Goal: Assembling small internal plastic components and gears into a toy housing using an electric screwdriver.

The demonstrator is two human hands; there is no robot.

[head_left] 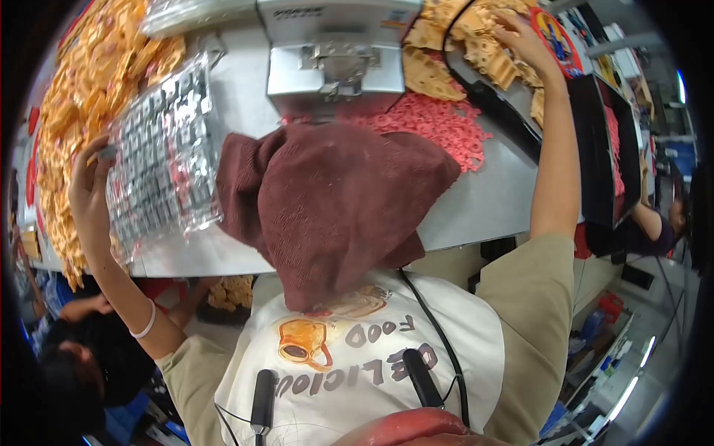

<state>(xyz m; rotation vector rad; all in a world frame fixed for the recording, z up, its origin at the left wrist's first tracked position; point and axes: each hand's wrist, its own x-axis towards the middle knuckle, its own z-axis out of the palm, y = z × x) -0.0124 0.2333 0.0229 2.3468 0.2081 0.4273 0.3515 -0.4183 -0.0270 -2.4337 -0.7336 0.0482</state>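
My left hand [91, 178] is at the left edge of a clear plastic blister tray [160, 149] filled with rows of small grey parts. Its fingers are curled, and a small grey part [108, 153] shows at the fingertips. Far off at the upper right, my right hand [523, 43] reaches over a heap of yellow-orange moulded pieces [487, 52]. Those fingers are stretched out and apart, touching the pieces. A dark maroon cloth [349, 201] lies bunched in front of me over the near table edge.
A silver metal machine [338, 74] stands at the far middle, with pink ring-shaped bits [446, 126] beside it. More yellow-orange pieces [89, 89] are piled at left. A black bin [599, 149] and a red round tray [556, 44] are at right. Other people sit on both sides.
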